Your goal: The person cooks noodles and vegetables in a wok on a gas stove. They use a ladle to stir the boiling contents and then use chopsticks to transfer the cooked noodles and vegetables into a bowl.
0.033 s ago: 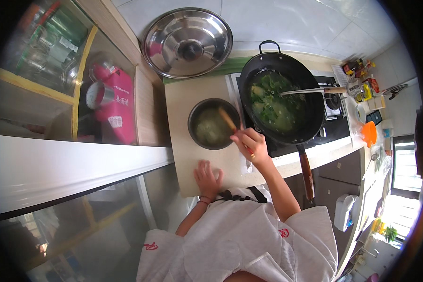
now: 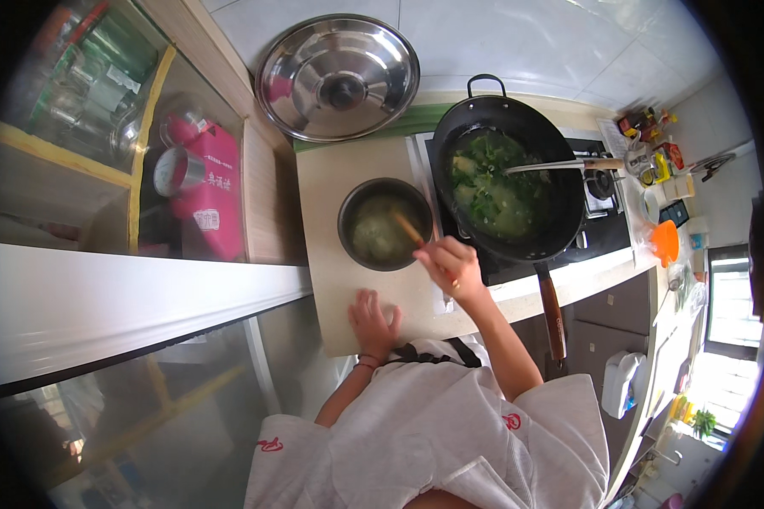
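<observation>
A dark round pot sits on the beige counter with cloudy, pale green liquid in it. My right hand is closed around wooden chopsticks, slightly blurred, with their lower ends in the liquid. Below the pot, my left hand rests on the counter near its front edge, fingers spread and holding nothing. To the right stands a black wok on the stove, containing leafy greens in broth. A metal utensil with a wooden handle leans across the wok's right rim.
A large steel lid leans against the tiled wall behind the pot. The wok's brown handle juts past the counter's front edge. At left is a glass-fronted cabinet with a pink box. Jars, packets and an orange bowl stand at far right.
My right hand has shifted slightly left and down, and the visible part of the chopsticks in the pot has moved a little lower. My left hand stays put.
</observation>
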A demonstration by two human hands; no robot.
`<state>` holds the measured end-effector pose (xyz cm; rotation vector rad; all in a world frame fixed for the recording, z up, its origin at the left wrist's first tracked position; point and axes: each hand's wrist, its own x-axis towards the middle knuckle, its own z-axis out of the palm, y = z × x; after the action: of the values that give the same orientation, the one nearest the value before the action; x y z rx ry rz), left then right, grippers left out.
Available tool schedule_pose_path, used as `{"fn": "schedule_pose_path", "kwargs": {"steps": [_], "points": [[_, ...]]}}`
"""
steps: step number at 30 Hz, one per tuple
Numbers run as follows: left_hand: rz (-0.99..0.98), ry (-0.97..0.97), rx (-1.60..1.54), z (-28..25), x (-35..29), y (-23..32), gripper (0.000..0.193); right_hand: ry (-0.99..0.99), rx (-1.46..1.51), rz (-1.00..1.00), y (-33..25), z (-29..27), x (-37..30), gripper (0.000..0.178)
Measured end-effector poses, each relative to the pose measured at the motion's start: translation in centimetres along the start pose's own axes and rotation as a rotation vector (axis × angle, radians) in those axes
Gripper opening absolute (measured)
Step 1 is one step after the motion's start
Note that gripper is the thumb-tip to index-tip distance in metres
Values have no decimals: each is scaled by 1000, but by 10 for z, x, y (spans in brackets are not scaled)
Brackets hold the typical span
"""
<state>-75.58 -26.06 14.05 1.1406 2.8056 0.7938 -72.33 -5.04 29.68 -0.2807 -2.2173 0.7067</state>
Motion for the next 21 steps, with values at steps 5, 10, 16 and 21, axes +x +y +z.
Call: {"fn": "schedule_pose_path", "kwargs": {"steps": [5,10,16,21], "points": [[-2,-17,2,-1,-1,0,59,-2,-28,70,-5,3,-18,10],[22,-2,10,-4,1,4,60,-228,-110,67,24,16,3,10],[32,50,3,3,-2,-1,59,-12,94,308,-20,-18,45,14],[13,37,-5,2,0,0,57,33,175,416,-36,-34,60,20]]}}
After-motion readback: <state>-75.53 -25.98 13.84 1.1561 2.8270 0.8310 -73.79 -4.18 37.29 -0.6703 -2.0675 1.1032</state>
